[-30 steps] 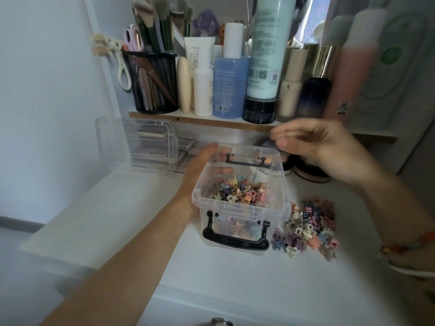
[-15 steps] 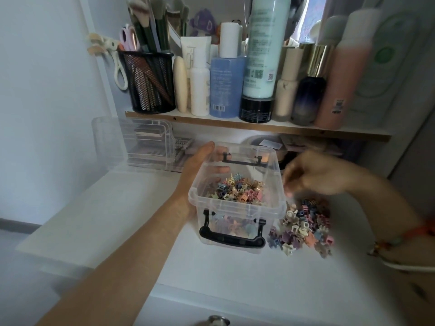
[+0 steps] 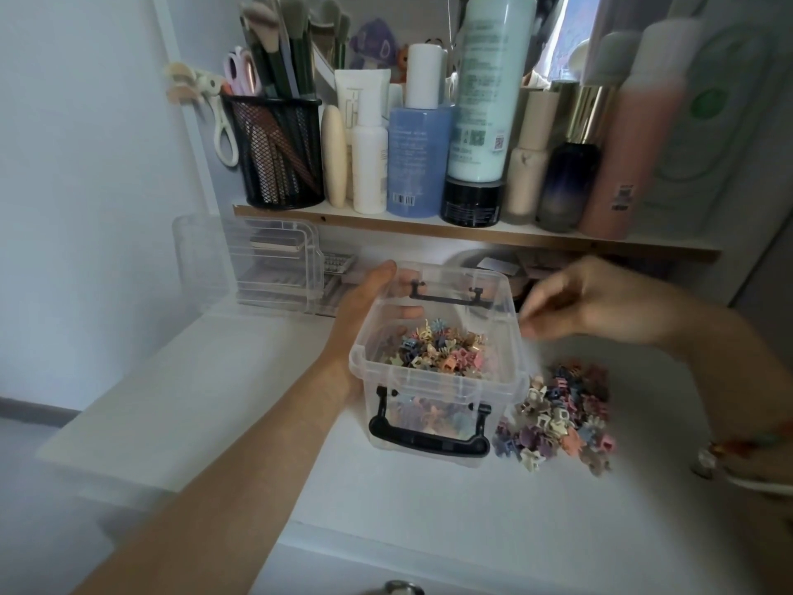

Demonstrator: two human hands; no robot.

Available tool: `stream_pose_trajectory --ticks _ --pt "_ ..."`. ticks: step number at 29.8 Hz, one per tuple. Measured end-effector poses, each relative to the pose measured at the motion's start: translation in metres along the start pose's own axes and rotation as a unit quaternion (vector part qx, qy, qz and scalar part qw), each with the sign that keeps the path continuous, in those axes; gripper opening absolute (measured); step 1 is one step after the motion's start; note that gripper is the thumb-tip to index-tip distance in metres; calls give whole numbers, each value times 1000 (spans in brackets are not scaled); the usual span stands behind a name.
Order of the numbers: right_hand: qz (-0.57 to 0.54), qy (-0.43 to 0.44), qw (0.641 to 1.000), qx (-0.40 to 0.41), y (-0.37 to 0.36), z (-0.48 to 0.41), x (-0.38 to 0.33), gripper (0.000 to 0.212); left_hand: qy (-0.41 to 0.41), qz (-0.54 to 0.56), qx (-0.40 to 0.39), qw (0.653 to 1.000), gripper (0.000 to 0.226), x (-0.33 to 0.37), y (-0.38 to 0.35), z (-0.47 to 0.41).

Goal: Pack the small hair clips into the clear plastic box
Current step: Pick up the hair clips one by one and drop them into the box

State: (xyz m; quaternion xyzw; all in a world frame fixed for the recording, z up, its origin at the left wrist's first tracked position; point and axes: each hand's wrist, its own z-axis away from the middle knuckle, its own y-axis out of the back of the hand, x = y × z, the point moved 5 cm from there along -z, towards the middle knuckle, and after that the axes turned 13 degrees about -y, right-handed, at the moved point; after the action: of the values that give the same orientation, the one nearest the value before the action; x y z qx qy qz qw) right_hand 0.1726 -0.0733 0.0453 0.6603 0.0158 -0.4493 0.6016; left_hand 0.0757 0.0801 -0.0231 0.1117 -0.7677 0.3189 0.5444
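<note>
The right grip [image 3: 600, 302] is no longer down at the loose pile [image 3: 562, 414] of hair clips on the desk [image 3: 429, 517], where it reaches half a second earlier. It is now up beside the right rim of the clear plastic box [image 3: 429, 382], its fingertips [image 3: 530, 328] bunched together and pointing toward the opening. That reads as another pinch on its way to be dropped in, though blur hides whether any clip sits between the fingers, so I cannot tell if it carries anything. The left grip [image 3: 364, 311] is unmoved, wrapped round the box's left wall with the thumb over the far rim, steadying it on the desk. The packed clips [image 3: 437, 350] lie heaped on the box floor, lower than the right fingertips and to their left. The loose pile lies just beside the box's right wall, so a good share remains to pack.
</note>
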Motion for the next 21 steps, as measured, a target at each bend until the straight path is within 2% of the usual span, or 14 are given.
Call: stream_pose_trajectory --ticks 2,3,7,10,11,13,15,16,18,21 --pt "93 -37 990 -96 -15 -3 12 12 4 11 -4 1000 35 1 0 0" --pt "122 -48 985 -116 -19 -4 15 12 4 13 -5 1000 35 0 -1 0" --pt "135 -59 981 -123 -23 -9 19 19 -7 7 -1 1000 33 1 0 -1" --pt "133 -61 982 -117 -21 -9 22 16 -10 11 -9 1000 33 2 -1 0" --pt "117 -56 987 -97 -17 -9 20 16 -10 9 -11 1000 33 2 -1 -1" --pt "37 -15 999 9 -3 -9 11 16 -10 -1 -10 1000 33 1 1 -1" --pt "-117 56 984 126 13 -2 -5 7 -9 -12 -6 1000 34 0 2 -1" --pt "-191 88 966 148 16 4 -13 7 -9 -15 -5 1000 35 -1 2 -2" --pt "-266 137 946 122 11 12 -29 14 -8 -14 -1 1000 34 -1 1 -3" --pt "-269 167 948 35 -3 16 -42 15 -3 -14 2 1000 34 -1 2 -3"
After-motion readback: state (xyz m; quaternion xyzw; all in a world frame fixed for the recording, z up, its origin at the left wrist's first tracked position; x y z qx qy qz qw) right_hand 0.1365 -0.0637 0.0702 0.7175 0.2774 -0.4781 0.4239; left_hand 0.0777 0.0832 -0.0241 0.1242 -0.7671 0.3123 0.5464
